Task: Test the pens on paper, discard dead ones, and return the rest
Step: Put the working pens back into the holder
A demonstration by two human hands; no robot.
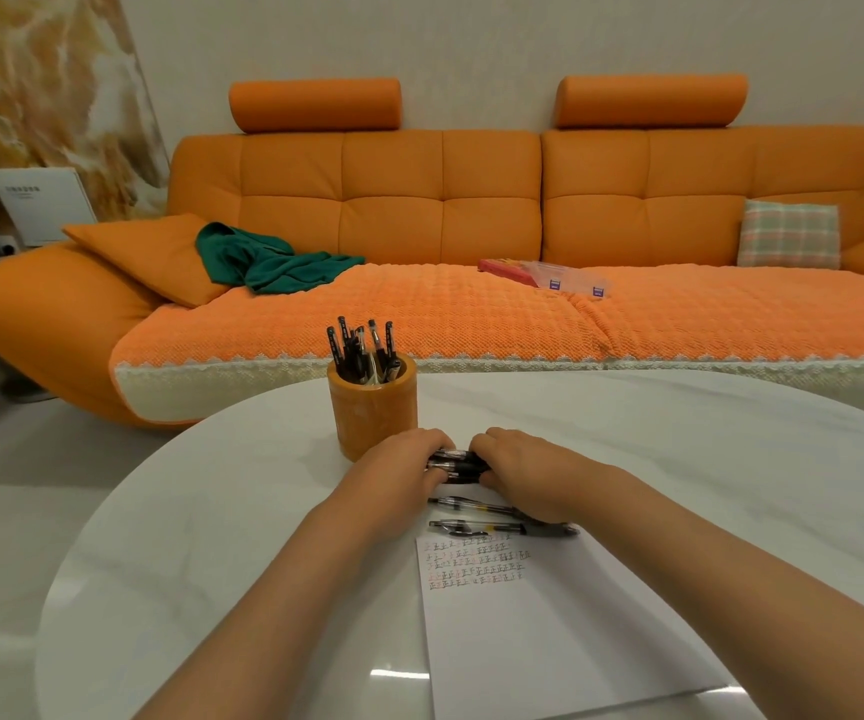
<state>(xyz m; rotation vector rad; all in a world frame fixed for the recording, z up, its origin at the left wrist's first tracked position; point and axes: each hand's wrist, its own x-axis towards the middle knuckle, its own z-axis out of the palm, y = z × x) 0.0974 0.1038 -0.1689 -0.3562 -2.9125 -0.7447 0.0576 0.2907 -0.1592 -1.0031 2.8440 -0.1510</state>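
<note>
Clamped between left hand [403, 469] and right hand [529, 472], just below centre frame: bundle of pens [455, 465], dark-barrelled, lying crosswise, with fingers of both hands curled over its two ends. Hard to tell whether resting on the white table [201, 537] or lifted just clear of it. Sits near the orange pen cup [374, 407], just right of its base, with more pens [362, 350] standing upright inside. Lower down, at the top edge of the paper [565, 631], two loose pens [476, 507] lying side by side, partly under the right wrist; below them, rows of small red and black test marks [476, 561]. Probably light and stiff as a handful, but smooth and round, so likely to roll and slide lengthwise past one another if squeezed only at the tips. Better to square the ends, then wrap one hand round the middle of the barrels and keep it snug, not tight; clips may snag on neighbours when lowered into the cup. Across the upper frame, orange sofa [419, 200] with a green cloth [269, 262] at left, a clear box [570, 280] near centre and a checked cushion [789, 233] at right.
</note>
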